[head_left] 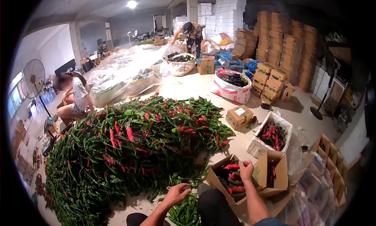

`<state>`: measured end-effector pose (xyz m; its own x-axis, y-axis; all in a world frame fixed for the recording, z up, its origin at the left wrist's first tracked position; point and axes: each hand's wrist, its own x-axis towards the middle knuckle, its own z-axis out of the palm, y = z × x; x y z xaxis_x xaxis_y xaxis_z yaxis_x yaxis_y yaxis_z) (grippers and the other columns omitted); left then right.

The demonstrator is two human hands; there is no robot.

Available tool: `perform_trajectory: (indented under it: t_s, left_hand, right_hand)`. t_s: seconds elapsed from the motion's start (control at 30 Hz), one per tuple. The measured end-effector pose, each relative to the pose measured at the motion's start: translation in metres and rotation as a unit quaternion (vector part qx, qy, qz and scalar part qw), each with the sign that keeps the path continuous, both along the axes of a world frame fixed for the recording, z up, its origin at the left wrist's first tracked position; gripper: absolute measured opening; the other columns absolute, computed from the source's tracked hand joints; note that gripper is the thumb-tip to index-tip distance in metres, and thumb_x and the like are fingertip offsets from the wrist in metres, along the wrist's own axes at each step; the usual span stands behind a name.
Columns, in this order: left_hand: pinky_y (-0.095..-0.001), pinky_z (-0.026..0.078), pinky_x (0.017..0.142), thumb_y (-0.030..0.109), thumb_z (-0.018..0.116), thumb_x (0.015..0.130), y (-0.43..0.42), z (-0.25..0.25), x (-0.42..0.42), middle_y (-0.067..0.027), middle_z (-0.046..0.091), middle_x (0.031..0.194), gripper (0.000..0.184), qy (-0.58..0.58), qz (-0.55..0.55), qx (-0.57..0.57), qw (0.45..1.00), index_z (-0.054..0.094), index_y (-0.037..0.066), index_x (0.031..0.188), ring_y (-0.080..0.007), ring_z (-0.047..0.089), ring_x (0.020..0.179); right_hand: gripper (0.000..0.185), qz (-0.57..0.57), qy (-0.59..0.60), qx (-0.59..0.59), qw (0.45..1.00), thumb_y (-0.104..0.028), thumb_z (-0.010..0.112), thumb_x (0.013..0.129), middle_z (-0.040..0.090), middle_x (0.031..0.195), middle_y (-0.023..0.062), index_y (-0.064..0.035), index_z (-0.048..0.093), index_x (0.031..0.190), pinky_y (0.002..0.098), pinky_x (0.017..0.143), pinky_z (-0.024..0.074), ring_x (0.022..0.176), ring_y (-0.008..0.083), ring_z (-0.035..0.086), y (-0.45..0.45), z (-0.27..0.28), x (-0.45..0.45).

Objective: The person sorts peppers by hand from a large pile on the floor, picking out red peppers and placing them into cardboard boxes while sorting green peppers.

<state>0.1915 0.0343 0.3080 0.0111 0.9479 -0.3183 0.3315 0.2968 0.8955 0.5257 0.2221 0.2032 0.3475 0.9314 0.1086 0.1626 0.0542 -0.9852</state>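
Note:
My left hand hovers at the near edge of a large heap of green and red chili peppers, its fingers curled together. Whatever it may pinch is too small to make out. Just below it, between my legs, lies a smaller pile of green peppers. My right hand is closed above an open cardboard box holding mostly red peppers. Its fingertips point down, and I cannot make out what is in them. A second open box with a few red peppers stands against the first.
A white foam box of dark and red peppers and a sealed carton stand at right. Beyond are sacks of eggplants and stacked cartons. One person crouches left; another bends over plastic-covered produce.

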Motion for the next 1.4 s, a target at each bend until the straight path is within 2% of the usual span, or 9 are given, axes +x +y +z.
perform_trajectory:
  t_s: [0.17, 0.2, 0.27, 0.47, 0.53, 0.73, 0.93, 1.13, 1.4]
  left_hand:
    - [-0.0331, 0.054, 0.087, 0.026, 0.065, 0.095, 0.002, -0.013, 0.001, -0.0164, 0.072, 0.112, 0.041, 0.014, -0.004, 0.008, 1.0, 0.062, -0.002, 0.125, -0.0231, 0.07, 0.101]
    - [-0.0331, 0.054, 0.086, 0.026, 0.065, 0.095, 0.002, -0.012, 0.002, -0.0163, 0.072, 0.111, 0.041, 0.022, -0.008, 0.006, 1.0, 0.062, -0.002, 0.124, -0.0233, 0.07, 0.1]
    - [-0.0331, 0.054, 0.085, 0.027, 0.065, 0.095, 0.003, -0.007, 0.004, -0.0161, 0.072, 0.11, 0.04, 0.034, -0.02, 0.005, 0.999, 0.062, -0.001, 0.123, -0.0236, 0.07, 0.098]
    - [-0.0339, 0.055, 0.084, 0.026, 0.066, 0.095, 0.001, -0.018, -0.001, -0.0161, 0.072, 0.111, 0.038, 0.062, -0.028, 0.038, 0.997, 0.064, 0.0, 0.122, -0.0251, 0.071, 0.097]
    - [-0.0344, 0.055, 0.085, 0.026, 0.066, 0.094, 0.0, -0.018, -0.001, -0.0161, 0.072, 0.111, 0.037, 0.074, -0.035, 0.05, 0.995, 0.064, 0.0, 0.121, -0.0261, 0.071, 0.097]
    - [-0.0376, 0.055, 0.082, 0.031, 0.066, 0.094, -0.001, -0.009, 0.002, -0.0159, 0.072, 0.108, 0.039, 0.106, -0.06, 0.055, 0.991, 0.065, 0.003, 0.121, -0.0294, 0.069, 0.092]
    - [-0.0375, 0.055, 0.079, 0.03, 0.069, 0.092, -0.001, -0.034, -0.001, -0.0177, 0.069, 0.111, 0.041, 0.115, -0.081, 0.106, 0.984, 0.064, 0.004, 0.123, -0.0283, 0.07, 0.091]
    - [-0.0367, 0.057, 0.083, 0.023, 0.067, 0.096, -0.006, -0.012, 0.009, -0.0179, 0.068, 0.115, 0.039, 0.108, -0.084, 0.07, 0.988, 0.06, 0.003, 0.129, -0.0255, 0.071, 0.097]
    - [-0.035, 0.056, 0.08, 0.023, 0.068, 0.095, -0.007, -0.009, 0.01, -0.0168, 0.067, 0.114, 0.039, 0.1, -0.094, 0.048, 0.989, 0.061, 0.003, 0.128, -0.023, 0.07, 0.094]
  right_hand:
    - [0.017, 0.057, -0.055, -0.075, 0.994, -0.02, 0.073, 0.083, 0.067, 0.079, 0.0034, -0.004, 0.067, 0.085, 0.0278, 0.054, 0.0546, 0.067, 0.0129, 0.063, -0.003, 0.004, -0.027]
    - [0.015, 0.093, 0.036, -0.097, 0.99, -0.019, 0.073, 0.082, 0.069, 0.081, 0.0039, -0.0041, 0.069, 0.085, 0.0284, 0.052, 0.0549, 0.068, 0.0141, 0.065, 0.021, -0.06, -0.027]
    - [0.011, 0.122, 0.108, -0.173, 0.971, -0.01, 0.074, 0.08, 0.069, 0.079, 0.0051, -0.0027, 0.069, 0.085, 0.0284, 0.051, 0.0533, 0.063, 0.0143, 0.064, 0.021, -0.084, -0.048]
    - [0.013, 0.177, -0.003, -0.126, 0.976, -0.011, 0.078, 0.08, 0.07, 0.079, 0.0044, -0.0015, 0.071, 0.087, 0.0273, 0.054, 0.0526, 0.062, 0.0131, 0.065, 0.033, -0.168, -0.059]
    - [0.015, 0.17, -0.049, -0.1, 0.979, -0.013, 0.079, 0.081, 0.07, 0.078, 0.0047, -0.0009, 0.072, 0.087, 0.0273, 0.055, 0.053, 0.063, 0.013, 0.066, 0.033, -0.152, -0.055]
    - [0.026, 0.1, 0.091, -0.203, 0.97, -0.023, 0.063, 0.097, 0.068, 0.073, 0.0078, 0.0014, 0.065, 0.088, 0.0295, 0.048, 0.053, 0.054, 0.0177, 0.066, 0.022, -0.059, -0.016]
    - [0.02, 0.135, 0.117, -0.019, 0.984, -0.015, 0.05, 0.103, 0.068, 0.089, 0.014, 0.0026, 0.059, 0.104, 0.0334, 0.053, 0.0581, 0.069, 0.0205, 0.069, 0.013, -0.016, 0.004]
    - [0.023, 0.217, 0.272, -0.008, 0.938, -0.013, 0.049, 0.103, 0.07, 0.093, 0.0201, 0.0063, 0.06, 0.109, 0.032, 0.066, 0.0608, 0.075, 0.0217, 0.071, -0.031, 0.09, -0.005]
    - [0.022, 0.169, 0.173, 0.02, 0.97, -0.015, 0.056, 0.1, 0.07, 0.084, 0.015, 0.006, 0.061, 0.098, 0.028, 0.053, 0.0547, 0.07, 0.022, 0.072, -0.054, 0.124, -0.009]
